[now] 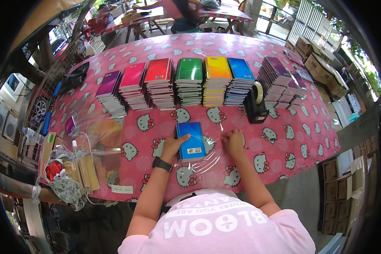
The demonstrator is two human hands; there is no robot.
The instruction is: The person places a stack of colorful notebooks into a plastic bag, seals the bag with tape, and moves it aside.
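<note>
A blue spiral notebook [193, 136] lies near the middle of the table, with clear plastic [199, 166] glinting around its lower right side. My left hand [172, 147] grips it from the left, thumb on the cover and the other fingers mostly hidden. To its right, my right hand [233, 142] rests low over the table with its fingertips drawn together. Shiny streaks of plastic run close to those fingers, but what they pinch is too small to make out. Beyond my right hand stands a black tape dispenser [255, 111] with a roll of tape.
Stacks of notebooks line the far side: purple [110, 86], pink [132, 78], red [158, 72], green [190, 72], yellow [218, 70], blue [240, 71]. More purple stacks [275, 70] stand right. Clear plastic sheets [106, 139] and a cloth bag [67, 190] lie left. Cardboard boxes [324, 70] sit beyond.
</note>
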